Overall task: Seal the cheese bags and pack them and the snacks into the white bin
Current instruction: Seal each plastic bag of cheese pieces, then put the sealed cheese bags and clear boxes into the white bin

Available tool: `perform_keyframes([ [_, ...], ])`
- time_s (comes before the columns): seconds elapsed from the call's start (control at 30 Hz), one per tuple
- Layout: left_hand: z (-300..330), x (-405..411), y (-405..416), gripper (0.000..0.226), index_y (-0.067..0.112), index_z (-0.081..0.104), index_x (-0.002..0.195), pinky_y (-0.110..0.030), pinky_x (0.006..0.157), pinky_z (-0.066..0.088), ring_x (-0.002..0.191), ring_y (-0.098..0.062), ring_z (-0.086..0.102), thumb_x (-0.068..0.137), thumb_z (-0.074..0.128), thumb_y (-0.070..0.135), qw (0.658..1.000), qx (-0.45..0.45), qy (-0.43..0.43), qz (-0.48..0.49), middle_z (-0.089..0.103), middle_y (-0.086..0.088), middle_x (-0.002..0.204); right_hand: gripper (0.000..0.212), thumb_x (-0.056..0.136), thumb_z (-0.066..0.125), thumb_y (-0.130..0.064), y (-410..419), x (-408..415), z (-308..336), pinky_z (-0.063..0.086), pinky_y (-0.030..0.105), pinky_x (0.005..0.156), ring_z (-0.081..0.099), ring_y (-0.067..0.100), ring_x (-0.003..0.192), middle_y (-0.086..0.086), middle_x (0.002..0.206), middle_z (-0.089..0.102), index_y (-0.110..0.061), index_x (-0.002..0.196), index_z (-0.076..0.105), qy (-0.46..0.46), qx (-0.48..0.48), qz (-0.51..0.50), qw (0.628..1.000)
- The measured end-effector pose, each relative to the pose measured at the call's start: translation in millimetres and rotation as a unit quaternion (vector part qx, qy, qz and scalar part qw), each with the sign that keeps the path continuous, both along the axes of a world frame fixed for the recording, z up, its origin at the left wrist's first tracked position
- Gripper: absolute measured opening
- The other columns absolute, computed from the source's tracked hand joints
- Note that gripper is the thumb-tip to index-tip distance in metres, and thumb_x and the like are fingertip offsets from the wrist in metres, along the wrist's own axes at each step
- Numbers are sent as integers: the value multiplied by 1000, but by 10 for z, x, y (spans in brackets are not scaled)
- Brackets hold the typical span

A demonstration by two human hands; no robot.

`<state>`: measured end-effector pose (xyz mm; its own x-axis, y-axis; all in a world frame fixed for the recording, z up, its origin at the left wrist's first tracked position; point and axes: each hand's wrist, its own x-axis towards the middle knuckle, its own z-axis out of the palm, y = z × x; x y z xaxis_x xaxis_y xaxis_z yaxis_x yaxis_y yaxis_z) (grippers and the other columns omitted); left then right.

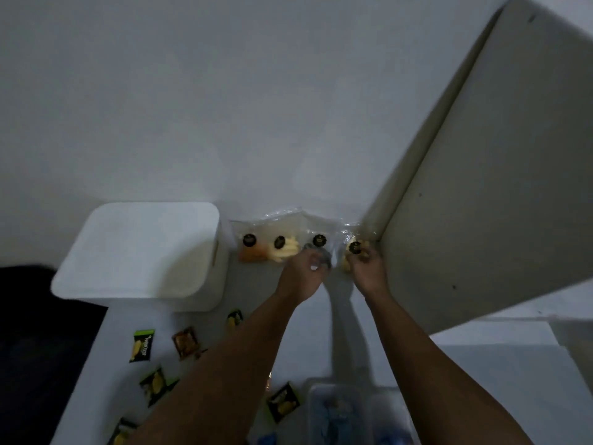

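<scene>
Dim light falls on a pale worktop (295,342) set against a plain wall, with a tall off-white panel (500,187) leaning in on the right. A row of clear cheese bags (288,239) lies along the wall, its long axis running left to right, from just beside the white bin (141,252) to the foot of the panel. Each bag carries a round dark sticker.

Both arms reach straight forward to the right end of that row. The right hand (367,268) is on the rightmost cheese bag (351,252), its fingers curled at the sticker and seemingly pinching the plastic there. The left hand (303,271) is on the neighbouring bag (317,244), fingers bent round its lower edge; how firmly it grips is hard to tell in the blur. The bag mouths appear to face the wall, beyond the fingers.

The bin stands well to the left, nearer the left hand. Small snack packets (142,345) lie scattered on the worktop nearer the person, below the bin, none yet packed. A clear container (346,412) sits at the near edge.
</scene>
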<state>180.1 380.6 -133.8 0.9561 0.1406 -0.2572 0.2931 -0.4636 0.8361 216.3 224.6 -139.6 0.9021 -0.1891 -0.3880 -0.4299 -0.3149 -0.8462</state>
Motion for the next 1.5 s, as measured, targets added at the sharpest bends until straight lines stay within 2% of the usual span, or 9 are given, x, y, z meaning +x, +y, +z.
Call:
perform_keyframes([
  [0.23, 526, 9, 1562, 17, 17, 70, 106, -26, 88, 50, 99, -19, 68, 89, 66, 20, 988, 93, -99, 78, 74, -3, 107, 29, 85, 74, -32, 1193, -98, 405, 58, 46, 94, 70, 26, 98, 5, 106, 72, -22, 112, 71, -5, 12, 80, 997],
  [0.47, 482, -475, 3413, 38, 10, 71, 110, -44, 85, 55, 101, -39, 65, 79, 56, 26, 912, 304, -216, 170, 72, -11, 104, 34, 97, 63, -19, 2366, -381, 615, 56, 39, 78, 66, 25, 86, 19, 102, 69, 5, 121, 67, 49, 16, 154, 987],
  [0.57, 352, -751, 4076, 58, 12, 56, 133, -55, 90, 53, 125, -44, 51, 81, 60, 38, 904, 372, -43, 207, 59, -16, 129, 52, 96, 62, -25, 2725, -514, 557, 56, 46, 83, 60, 30, 96, 23, 127, 64, 2, 140, 53, 77, -17, 167, 983],
  [0.7, 176, -927, 4569, 71, 2, 43, 148, -53, 102, 46, 129, -46, 51, 94, 64, 42, 949, 151, 148, 235, 51, -27, 143, 44, 96, 59, -20, 3007, -668, 501, 53, 37, 78, 59, 26, 98, 12, 119, 64, -5, 138, 58, 71, -36, 176, 981],
  [0.83, 229, -942, 4631, 59, -7, 65, 123, -42, 83, 42, 111, -44, 61, 98, 57, 46, 953, 103, 93, 270, 64, -30, 122, 43, 93, 62, -22, 3133, -747, 517, 54, 37, 87, 64, 31, 112, 13, 128, 66, -4, 132, 59, 40, -68, 147, 986],
  [1.03, 631, -981, 4510, 63, -6, 65, 121, -48, 96, 48, 116, -47, 60, 96, 55, 51, 920, 110, 28, 375, 64, -28, 124, 56, 72, 57, -47, 3233, -762, 634, 52, 53, 98, 65, 30, 109, 3, 117, 71, -20, 120, 67, -17, -58, 123, 990],
  [1.17, 969, -969, 4152, 57, -2, 64, 118, -45, 99, 47, 116, -42, 61, 93, 61, 49, 915, 60, -31, 398, 66, -23, 124, 40, 90, 59, -32, 3055, -842, 746, 52, 35, 86, 64, 22, 102, 1, 112, 67, -15, 127, 60, -80, 9, 11, 997],
  [1.33, 1255, -938, 3152, 28, 12, 58, 113, -32, 81, 45, 99, -31, 64, 95, 57, 33, 944, 42, -95, 314, 67, -9, 110, 39, 95, 54, -33, 2210, -1016, 638, 48, 32, 86, 66, 28, 106, 8, 116, 71, -11, 125, 65, -86, 0, -102, 991],
  [1.5, 1022, -1020, 2119, 26, 18, 50, 123, -28, 63, 44, 80, -15, 61, 98, 51, 26, 979, 3, -47, 199, 63, -2, 105, 44, 90, 53, -44, 1156, -1345, 315, 50, 38, 92, 65, 34, 106, 12, 113, 72, -13, 116, 71, -24, -43, -171, 984],
])
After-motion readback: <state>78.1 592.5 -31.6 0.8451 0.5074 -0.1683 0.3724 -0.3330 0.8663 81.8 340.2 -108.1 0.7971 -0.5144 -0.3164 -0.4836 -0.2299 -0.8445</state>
